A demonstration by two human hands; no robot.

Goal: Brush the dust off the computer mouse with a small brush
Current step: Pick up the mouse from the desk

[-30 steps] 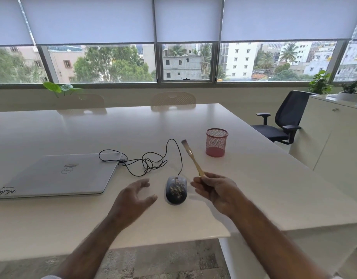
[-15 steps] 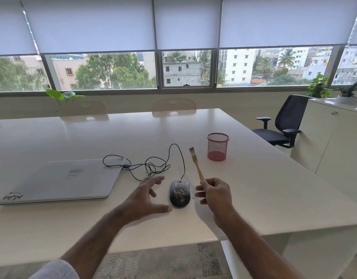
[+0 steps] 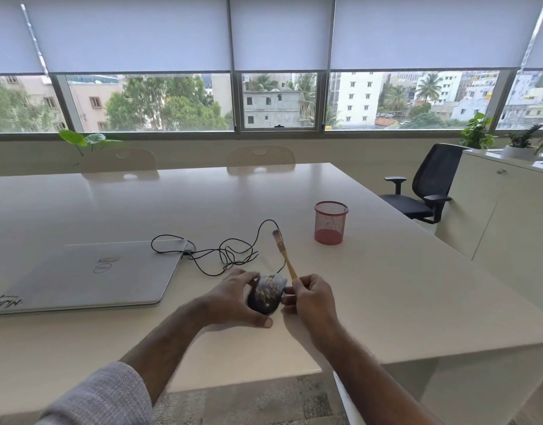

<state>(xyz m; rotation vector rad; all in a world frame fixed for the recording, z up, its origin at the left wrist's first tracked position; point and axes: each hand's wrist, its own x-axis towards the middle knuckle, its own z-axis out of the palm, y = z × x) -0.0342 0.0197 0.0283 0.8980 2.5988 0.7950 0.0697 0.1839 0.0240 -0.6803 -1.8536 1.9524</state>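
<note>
Cupping the wired computer mouse (image 3: 267, 294) on the table (image 3: 386, 286), the left hand (image 3: 233, 297) wraps its smooth, light shell; the right hand (image 3: 313, 297) pinches the small brush (image 3: 284, 256), bristles up. Sides probably offer the firmest hold.

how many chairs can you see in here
3: two pale chairs tucked behind the table's far edge, one left, one centre, and a black office chair at right. Others may be hidden.

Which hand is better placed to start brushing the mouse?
Right. The right hand already grips the small wooden-handled brush, bristles pointing up and away, just beside the dark corded computer mouse. The left hand curls around the mouse, steadying it.
</note>
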